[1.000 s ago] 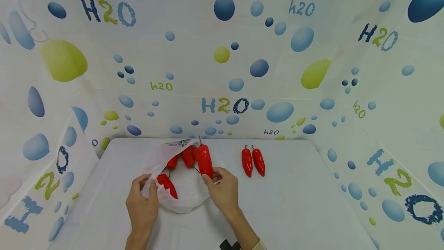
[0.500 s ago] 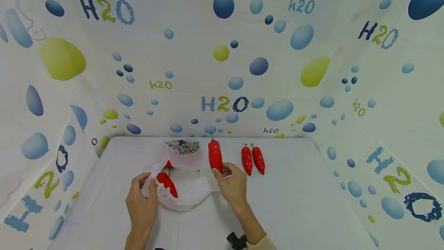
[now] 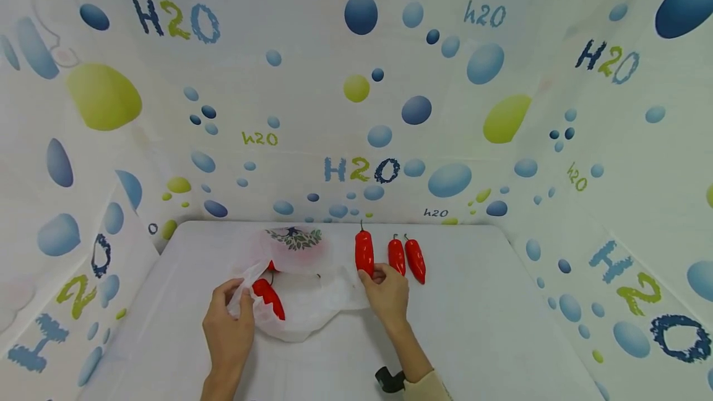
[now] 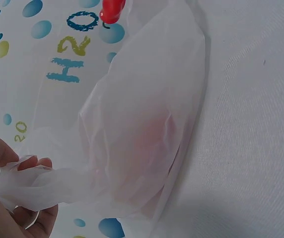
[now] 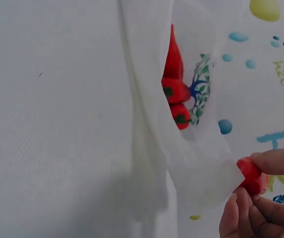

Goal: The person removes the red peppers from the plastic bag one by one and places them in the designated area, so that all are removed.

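Note:
A white thin plastic bag (image 3: 301, 311) lies on the table, with a tree print on its upper layer. Its left edge is pinched by my left hand (image 3: 229, 320), and the bunched film also shows between the fingers in the left wrist view. My right hand (image 3: 388, 294) holds a red chili pepper (image 3: 364, 248) by its lower end, stem up, to the right of the bag's mouth. Another red pepper (image 3: 268, 299) shows at the opening near my left hand. Inside the bag, several peppers (image 5: 176, 90) appear in the right wrist view.
Two red peppers lie side by side on the white table (image 3: 473, 327): the right one (image 3: 415, 260) is fully seen, while my right hand hides the tip of the left one (image 3: 396, 251). A patterned curtain (image 3: 312, 91) encloses the back and sides.
My right hand has moved right with the pepper, away from the bag's mouth. The bag's upper layer has dropped over the inner peppers, showing its print. The left hand keeps its place.

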The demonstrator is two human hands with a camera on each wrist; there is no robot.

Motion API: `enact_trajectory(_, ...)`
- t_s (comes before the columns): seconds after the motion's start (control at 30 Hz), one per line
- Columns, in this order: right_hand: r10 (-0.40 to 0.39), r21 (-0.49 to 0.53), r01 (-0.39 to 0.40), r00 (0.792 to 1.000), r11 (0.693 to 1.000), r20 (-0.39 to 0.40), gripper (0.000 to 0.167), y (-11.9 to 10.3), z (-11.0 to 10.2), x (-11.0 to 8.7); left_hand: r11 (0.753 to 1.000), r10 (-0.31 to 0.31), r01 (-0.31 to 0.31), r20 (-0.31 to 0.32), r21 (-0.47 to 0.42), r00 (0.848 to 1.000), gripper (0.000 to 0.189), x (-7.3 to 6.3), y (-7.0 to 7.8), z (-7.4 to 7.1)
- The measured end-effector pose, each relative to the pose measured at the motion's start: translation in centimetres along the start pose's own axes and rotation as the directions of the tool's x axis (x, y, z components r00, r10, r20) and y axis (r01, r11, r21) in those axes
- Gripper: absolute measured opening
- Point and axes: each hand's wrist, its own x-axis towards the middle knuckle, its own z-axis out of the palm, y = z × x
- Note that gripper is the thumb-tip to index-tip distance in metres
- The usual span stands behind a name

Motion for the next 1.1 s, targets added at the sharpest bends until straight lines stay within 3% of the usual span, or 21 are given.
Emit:
enact_trajectory(0.17, -0.003, -0.036, 0.002, 1.0, 0.999, -0.008, 0.023, 1.2, 0.3, 0.1, 1.0, -0.006, 0.006, 0.003, 0.013, 1.0, 0.028, -0.1, -0.2, 0.0)
enact_trajectory(0.43, 0.084, -0.093, -0.084, 0.996, 0.992, -0.001, 0.022, 2.5, 0.4, 0.3, 1.0, -0.007, 0.007, 0.003, 0.026, 1.0, 0.027, 0.0, -0.2, 0.1)
enact_trajectory(1.1, 0.176, -0.145, -0.175, 0.984, 0.974, -0.005, 0.031, 5.7, -0.2, 1.1, 0.999, -0.012, 0.012, 0.002, 0.033, 1.0, 0.028, 0.0, -0.2, 0.1)
